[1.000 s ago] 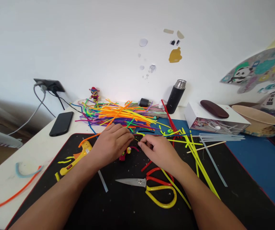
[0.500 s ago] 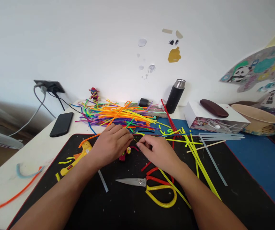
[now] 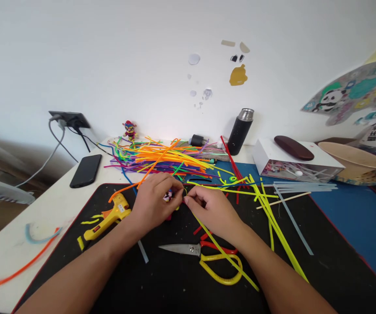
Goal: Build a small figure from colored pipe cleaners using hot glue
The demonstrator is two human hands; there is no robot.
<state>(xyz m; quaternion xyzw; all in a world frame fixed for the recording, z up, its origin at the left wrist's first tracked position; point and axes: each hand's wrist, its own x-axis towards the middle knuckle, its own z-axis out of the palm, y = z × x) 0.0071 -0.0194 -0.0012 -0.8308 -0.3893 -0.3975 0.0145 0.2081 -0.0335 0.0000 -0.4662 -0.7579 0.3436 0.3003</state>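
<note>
My left hand is closed around a small pipe-cleaner figure; a bit of white, dark and red shows between its fingers, the rest is hidden. Close beside it, my right hand pinches a thin yellow pipe cleaner. One end loops up between the two sets of fingertips, and its long tail slopes down to the right over the scissors. The scissors, with red and yellow handles, lie on the black mat below my hands. Left of my left hand rests a yellow glue gun.
Behind my hands lies a heap of coloured pipe cleaners, with a small finished figure at its back. A black flask and a white box stand further right. A phone lies on the left. Yellow pipe cleaners cross the mat.
The yellow pipe cleaner's tail now stretches from the fingertips across the scissors. My left hand has turned, showing part of the figure, and my hands have come closer together.
</note>
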